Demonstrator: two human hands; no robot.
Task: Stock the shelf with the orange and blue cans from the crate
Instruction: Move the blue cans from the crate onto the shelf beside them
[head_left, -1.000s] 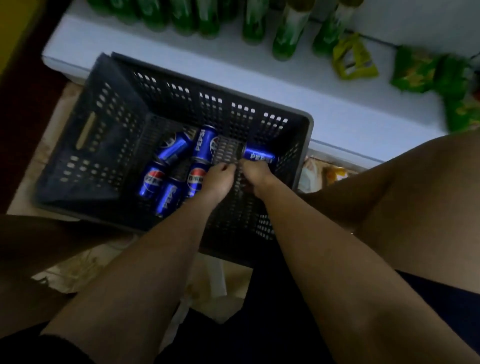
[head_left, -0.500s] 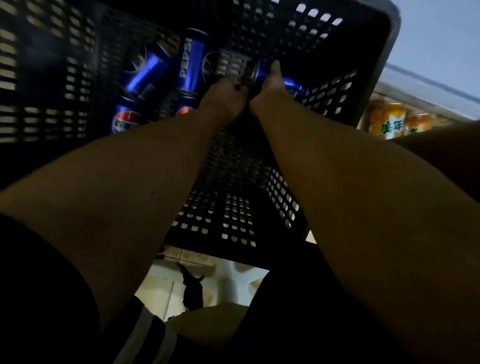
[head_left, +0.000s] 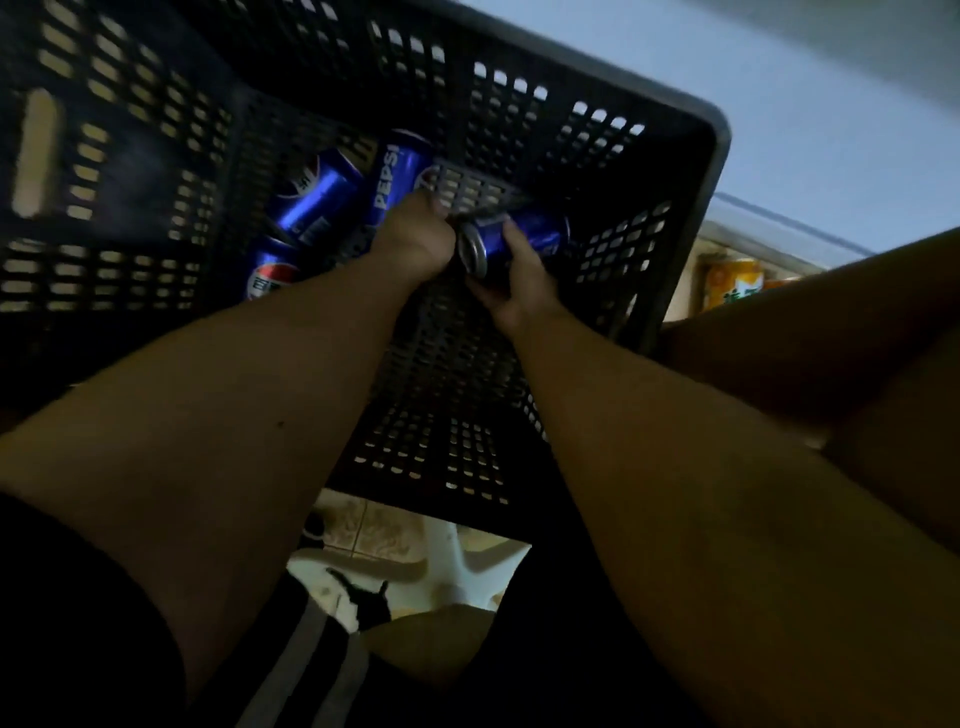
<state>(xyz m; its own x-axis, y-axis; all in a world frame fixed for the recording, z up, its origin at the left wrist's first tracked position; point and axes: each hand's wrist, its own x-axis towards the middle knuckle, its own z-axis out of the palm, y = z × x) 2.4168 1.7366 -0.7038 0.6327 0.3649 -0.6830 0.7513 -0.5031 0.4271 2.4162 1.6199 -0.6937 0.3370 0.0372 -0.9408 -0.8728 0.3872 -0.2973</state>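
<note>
Your right hand (head_left: 511, 291) is gripping a blue Pepsi can (head_left: 524, 240) lying on its side in the dark perforated crate (head_left: 597, 171), silver end toward you; your left hand (head_left: 415, 239) is curled beside it, its hold unclear; more blue Pepsi cans (head_left: 311, 202) are lying leftward

Hands (head_left: 511, 280) on blue can (head_left: 530, 239) in crate (head_left: 719, 156)

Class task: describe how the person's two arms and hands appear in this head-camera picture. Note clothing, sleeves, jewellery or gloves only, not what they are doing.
Both forearms are bare, with no sleeves reaching them. The left hand and the right hand wear no gloves, and no rings, watch or bracelet can be seen in the dim light. Lower down, dark shorts with pale side stripes show.
</note>
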